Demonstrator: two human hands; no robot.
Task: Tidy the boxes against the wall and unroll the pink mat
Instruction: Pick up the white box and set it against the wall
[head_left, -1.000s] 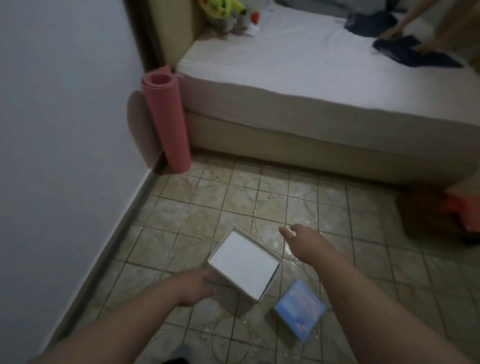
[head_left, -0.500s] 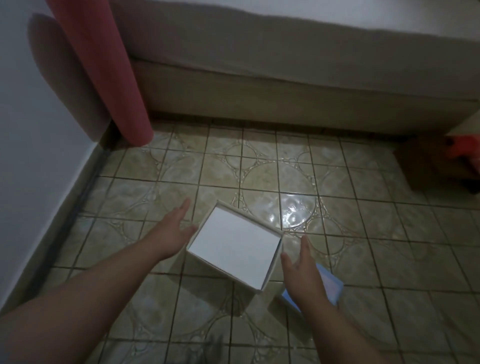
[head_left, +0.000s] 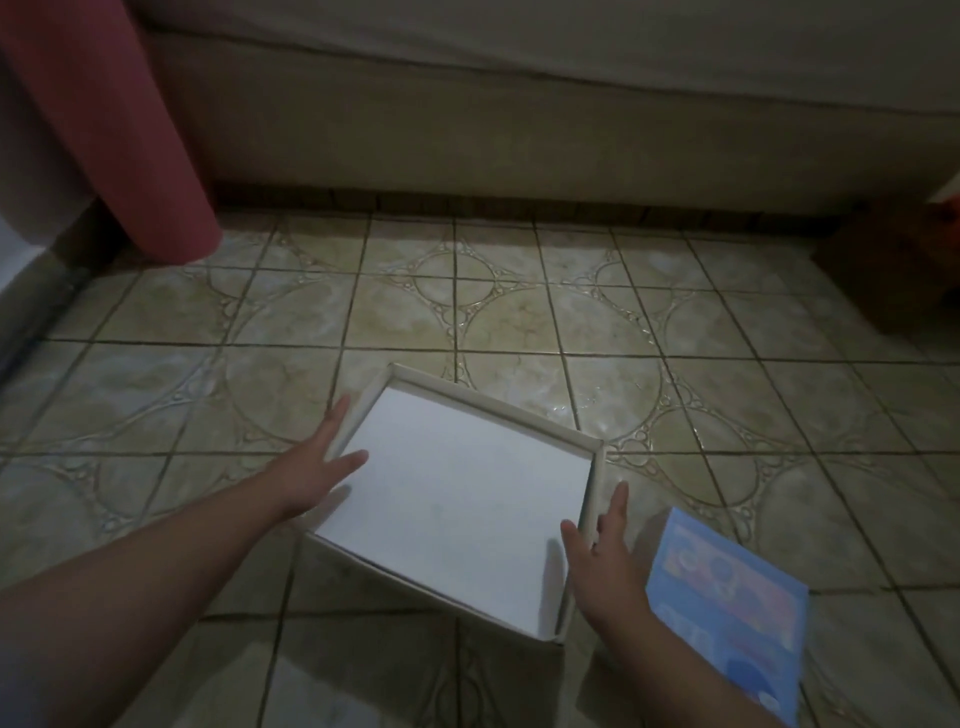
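Observation:
A shallow white box lies open side up on the tiled floor, turned at an angle. My left hand is at its left wall, fingers spread, thumb over the rim. My right hand is at its right wall, fingers apart, thumb inside the edge. Neither hand has closed around the box. A flat blue box lies on the floor just right of my right hand. The rolled pink mat stands upright in the corner at the upper left.
The bed base runs across the back. The wall and its skirting are at the left. A dark brown box with something red sits at the right edge.
The view has dropped closer to the floor. Both hands have come in against the two sides of the white box, thumbs over its rim.

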